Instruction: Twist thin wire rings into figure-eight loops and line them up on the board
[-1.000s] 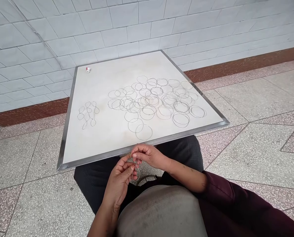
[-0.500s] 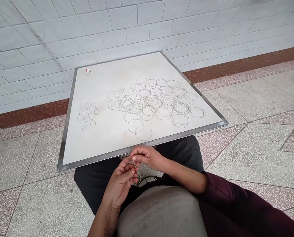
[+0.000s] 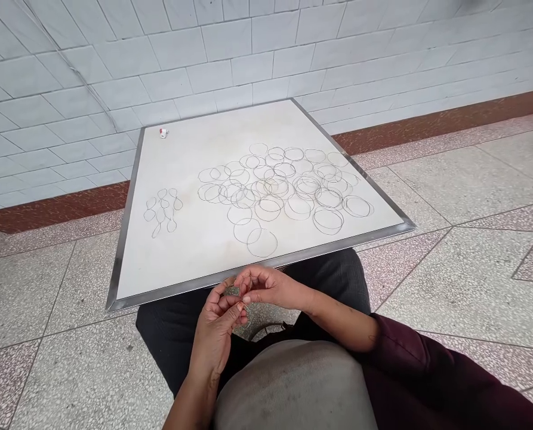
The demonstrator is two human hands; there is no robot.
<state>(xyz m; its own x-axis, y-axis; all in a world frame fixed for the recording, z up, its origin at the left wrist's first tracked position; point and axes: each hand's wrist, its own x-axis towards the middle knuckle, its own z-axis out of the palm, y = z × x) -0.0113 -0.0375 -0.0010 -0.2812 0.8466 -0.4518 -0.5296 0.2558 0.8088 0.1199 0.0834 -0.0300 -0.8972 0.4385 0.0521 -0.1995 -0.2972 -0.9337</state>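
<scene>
Between both hands, just below the board's near edge, is a thin wire loop (image 3: 249, 318), bent into small curves. My left hand (image 3: 221, 319) pinches it between thumb and fingers. Close against it on the right, my right hand (image 3: 266, 286) also grips the wire with thumb and forefinger. Many thin wire rings (image 3: 262, 242) lie overlapping across the middle and right of the white board (image 3: 181, 269). Several smaller twisted, figure-eight-like wire loops (image 3: 172, 226) are grouped at the board's left.
A small red and white object (image 3: 163, 133) sits near the board's far left corner. Behind the board stands a white tiled wall (image 3: 225, 48). The board's near edge lies over the person's dark-trousered legs (image 3: 163, 334). Stone tile floor (image 3: 87, 358) surrounds them.
The fingers have shifted on the wire; a small curve of it now shows above my right thumb. My left fingers have spread a little from my right hand. The view has moved slightly.
</scene>
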